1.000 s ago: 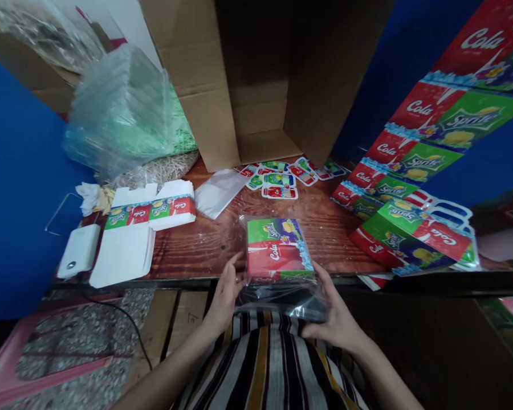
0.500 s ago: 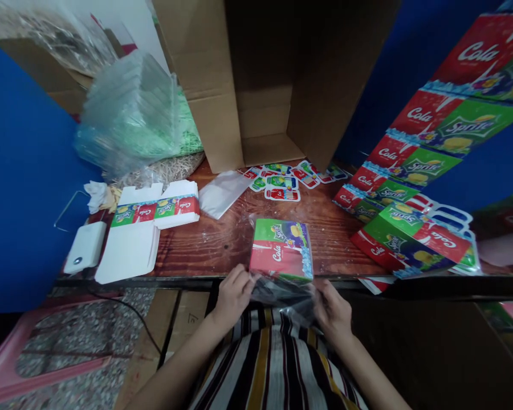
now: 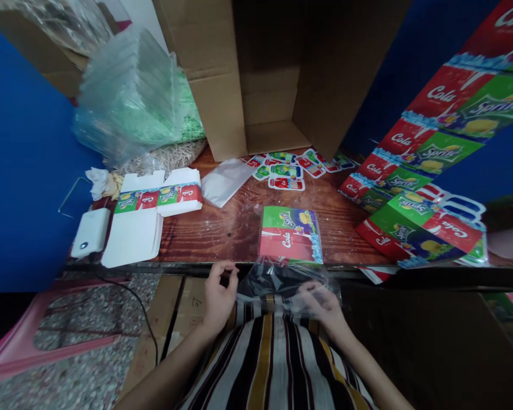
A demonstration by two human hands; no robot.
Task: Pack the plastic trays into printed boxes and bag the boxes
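Note:
A flat Sprite and Cola carton, printed green, red and purple, lies on the table near its front edge in a clear plastic bag. The bag's loose end hangs over the edge towards my striped clothing. My left hand is just left of that film, its fingers loosely curled with a gap between thumb and forefinger, and nothing shows in it. On the other side, my right hand has its fingers pinched together at the film, which partly covers them.
Flat white-backed cartons lie left, beside a white device. Behind are a plastic sleeve stack, bottle-shaped cutouts and a large cardboard box. Printed cartons stand right. A bag of green shredded filler sits back left.
My left hand has moved left, away from the carton, and its fingers have loosened. My right hand has shifted inward and lower with the film. The view has shifted slightly.

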